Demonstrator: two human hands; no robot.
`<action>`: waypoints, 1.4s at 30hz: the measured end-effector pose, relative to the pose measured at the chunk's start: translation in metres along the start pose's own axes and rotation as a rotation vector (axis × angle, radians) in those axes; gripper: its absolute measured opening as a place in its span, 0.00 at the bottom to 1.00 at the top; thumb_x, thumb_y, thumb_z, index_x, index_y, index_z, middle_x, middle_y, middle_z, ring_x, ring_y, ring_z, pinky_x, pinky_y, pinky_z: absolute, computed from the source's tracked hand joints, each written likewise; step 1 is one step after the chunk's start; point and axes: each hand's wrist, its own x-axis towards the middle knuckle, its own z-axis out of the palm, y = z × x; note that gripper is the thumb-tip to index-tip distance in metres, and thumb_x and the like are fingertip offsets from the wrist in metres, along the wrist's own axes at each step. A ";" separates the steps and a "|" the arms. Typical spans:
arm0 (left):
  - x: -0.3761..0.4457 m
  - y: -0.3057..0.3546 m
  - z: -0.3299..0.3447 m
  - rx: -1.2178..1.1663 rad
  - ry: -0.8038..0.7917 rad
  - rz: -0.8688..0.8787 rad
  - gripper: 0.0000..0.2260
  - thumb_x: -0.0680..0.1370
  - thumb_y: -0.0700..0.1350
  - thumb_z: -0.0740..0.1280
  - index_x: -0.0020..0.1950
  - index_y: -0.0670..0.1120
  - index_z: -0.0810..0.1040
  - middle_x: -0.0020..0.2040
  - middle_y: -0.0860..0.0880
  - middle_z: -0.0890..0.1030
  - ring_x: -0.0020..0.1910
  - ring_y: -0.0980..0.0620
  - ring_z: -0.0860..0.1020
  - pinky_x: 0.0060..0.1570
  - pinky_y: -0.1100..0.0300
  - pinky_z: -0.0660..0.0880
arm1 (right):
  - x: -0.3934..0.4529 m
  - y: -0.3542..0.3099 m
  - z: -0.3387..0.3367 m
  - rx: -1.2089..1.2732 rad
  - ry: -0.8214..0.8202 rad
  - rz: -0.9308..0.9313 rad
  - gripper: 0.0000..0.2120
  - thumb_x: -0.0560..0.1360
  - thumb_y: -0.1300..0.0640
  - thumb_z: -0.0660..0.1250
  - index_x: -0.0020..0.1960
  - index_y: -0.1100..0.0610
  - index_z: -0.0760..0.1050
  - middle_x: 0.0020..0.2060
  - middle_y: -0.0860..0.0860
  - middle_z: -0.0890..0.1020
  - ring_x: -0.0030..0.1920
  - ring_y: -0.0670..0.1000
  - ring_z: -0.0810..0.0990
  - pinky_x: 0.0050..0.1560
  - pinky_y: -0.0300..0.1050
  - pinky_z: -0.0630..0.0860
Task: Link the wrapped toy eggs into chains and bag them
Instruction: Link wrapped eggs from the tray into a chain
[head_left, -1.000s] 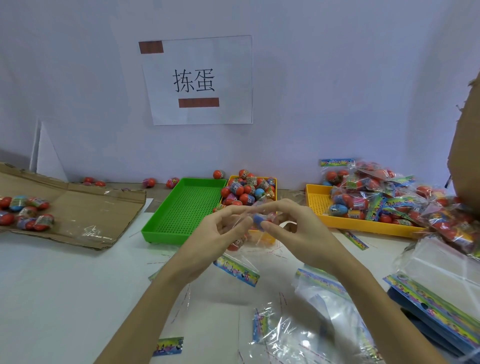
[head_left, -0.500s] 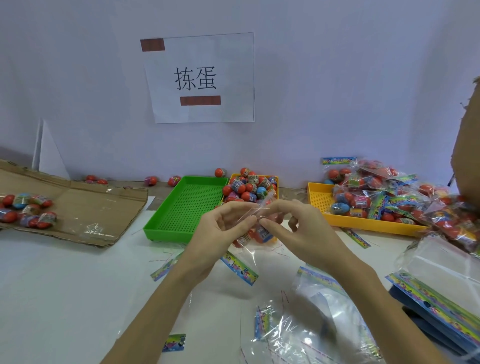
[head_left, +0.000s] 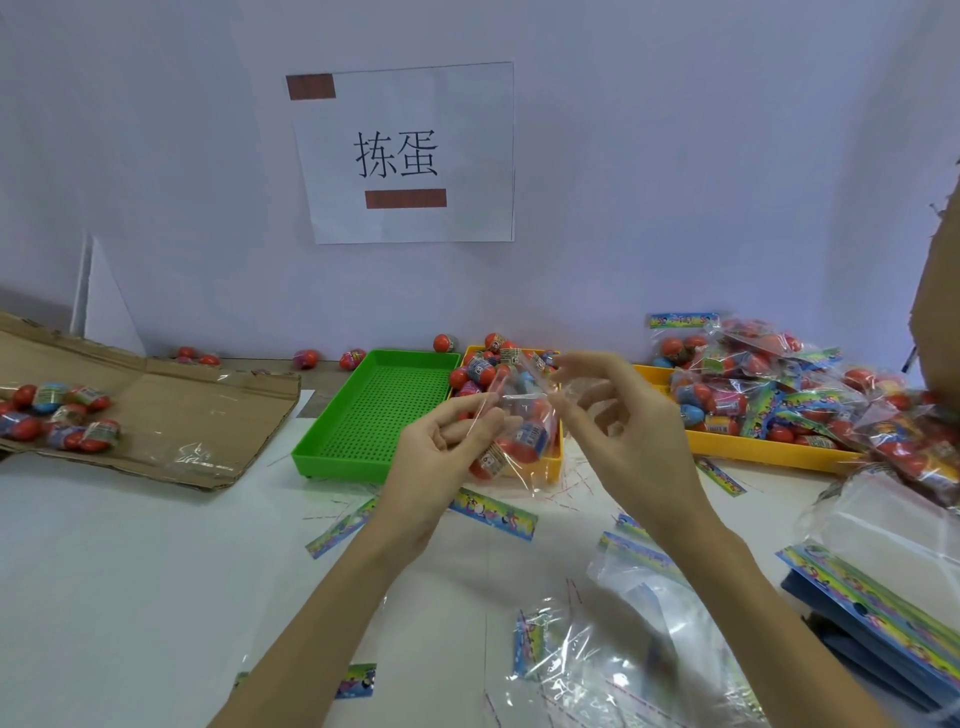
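left hand (head_left: 441, 447) pinches the mouth of the clear plastic bag of red wrapped toy eggs (head_left: 519, 436), hanging above the white tabletop (head_left: 130, 545); right hand (head_left: 623, 431) pinches its opposite edge. best to hold the mouth taut and level for sealing.

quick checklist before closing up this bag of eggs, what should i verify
1. Left hand pinches the clear bag at its top edge: ok.
2. Right hand pinches the other side of the mouth: ok.
3. Wrapped eggs sit low in the bag: ok.
4. Eggs linked in a chain: cannot tell.
5. Room in the yellow tray of filled bags: not ok, heaped.
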 end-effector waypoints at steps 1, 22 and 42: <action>0.000 -0.001 0.000 0.006 0.022 0.001 0.16 0.77 0.50 0.73 0.64 0.46 0.82 0.53 0.47 0.89 0.57 0.51 0.86 0.46 0.61 0.82 | 0.000 0.001 0.001 0.003 0.038 0.060 0.14 0.77 0.50 0.74 0.61 0.48 0.78 0.50 0.40 0.82 0.46 0.44 0.81 0.42 0.33 0.78; -0.003 -0.008 0.003 0.198 -0.106 -0.040 0.17 0.75 0.40 0.79 0.61 0.53 0.83 0.51 0.55 0.86 0.50 0.45 0.86 0.54 0.54 0.83 | -0.007 -0.001 0.017 0.497 -0.106 0.610 0.04 0.78 0.56 0.73 0.50 0.56 0.86 0.45 0.53 0.87 0.52 0.54 0.85 0.57 0.52 0.83; 0.001 -0.009 0.000 0.083 0.006 -0.043 0.13 0.74 0.40 0.79 0.57 0.46 0.84 0.45 0.43 0.86 0.39 0.51 0.84 0.36 0.62 0.78 | -0.013 0.006 0.021 0.284 -0.205 0.356 0.13 0.75 0.41 0.71 0.54 0.47 0.82 0.43 0.42 0.85 0.46 0.40 0.83 0.42 0.32 0.79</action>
